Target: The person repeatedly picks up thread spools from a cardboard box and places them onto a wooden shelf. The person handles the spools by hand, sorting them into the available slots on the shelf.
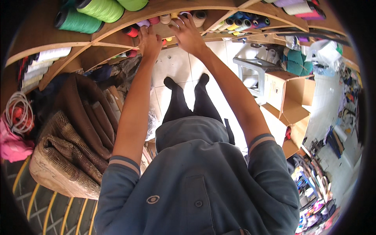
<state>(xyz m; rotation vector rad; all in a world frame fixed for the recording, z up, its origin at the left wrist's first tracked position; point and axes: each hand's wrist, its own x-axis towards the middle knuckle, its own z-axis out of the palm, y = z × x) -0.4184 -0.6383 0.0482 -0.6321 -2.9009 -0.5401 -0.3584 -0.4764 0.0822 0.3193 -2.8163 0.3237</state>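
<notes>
Both my arms reach forward to a wooden shelf (107,29) holding rows of thread cones. My left hand (149,44) is at the shelf's edge with its fingers apart, their tips by a lilac thread cone (143,23). Just left of it lies a red thread cone (131,31). My right hand (188,36) stretches its spread fingers up to a pale thread cone with a purple edge (185,14), which they partly cover. A cream thread cone (165,19) sits between the hands, and a brown-and-cream one (199,18) stands right of my right hand.
Large green cones (80,20) lie on the upper left shelf. Brown folded upholstery (78,129) fills the left side. At right are a grey plastic stool (250,74), open cardboard boxes (274,92) and a teal bundle (297,62). Pale floor tiles (178,64) lie around my feet.
</notes>
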